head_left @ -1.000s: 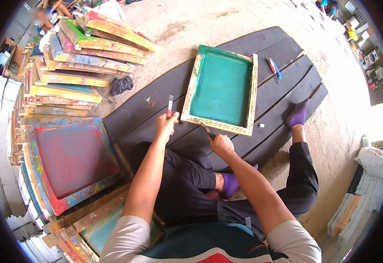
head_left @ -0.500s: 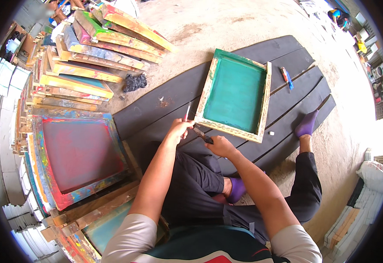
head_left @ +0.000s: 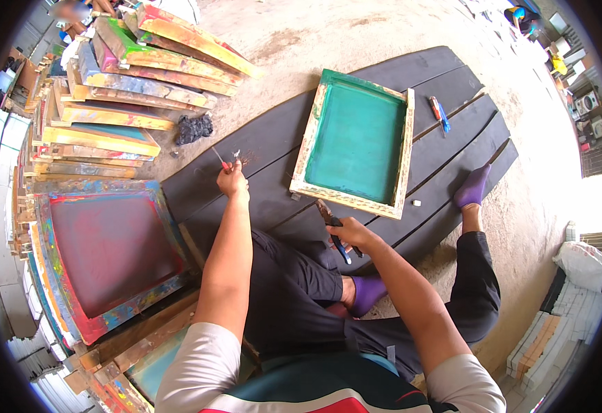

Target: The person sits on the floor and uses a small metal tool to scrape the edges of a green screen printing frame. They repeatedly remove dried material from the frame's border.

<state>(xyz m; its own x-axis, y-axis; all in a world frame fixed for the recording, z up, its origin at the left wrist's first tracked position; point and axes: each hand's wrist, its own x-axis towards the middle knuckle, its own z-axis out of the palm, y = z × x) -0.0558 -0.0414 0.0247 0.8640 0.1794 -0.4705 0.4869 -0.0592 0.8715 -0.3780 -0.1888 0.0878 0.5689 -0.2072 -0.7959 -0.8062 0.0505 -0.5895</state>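
Observation:
My left hand (head_left: 234,182) is closed round a screwdriver (head_left: 226,166) with a red handle and thin shaft, held over the dark slatted board (head_left: 273,165) beside some small brown scraps. In my right hand (head_left: 353,234) is a pair of pliers (head_left: 326,210); the jaws point up towards the lower edge of a wooden screen-printing frame (head_left: 350,198), and the dark and blue handles are spread apart. Green mesh (head_left: 359,141) fills that frame, which lies flat on the board. Neither hand touches the frame.
Paint-stained frames (head_left: 142,82) are piled at the far left, and a red-meshed one (head_left: 115,248) stands nearer. A crumpled black bag (head_left: 194,129) lies by the pile. Red-and-blue tools (head_left: 440,115) and a small white block (head_left: 416,203) rest on the board. My sock-covered foot (head_left: 474,184) is at right.
My left hand has moved left with the screwdriver, away from the frame's near corner. My right hand has shifted slightly down, and the pliers' handles now show spread apart.

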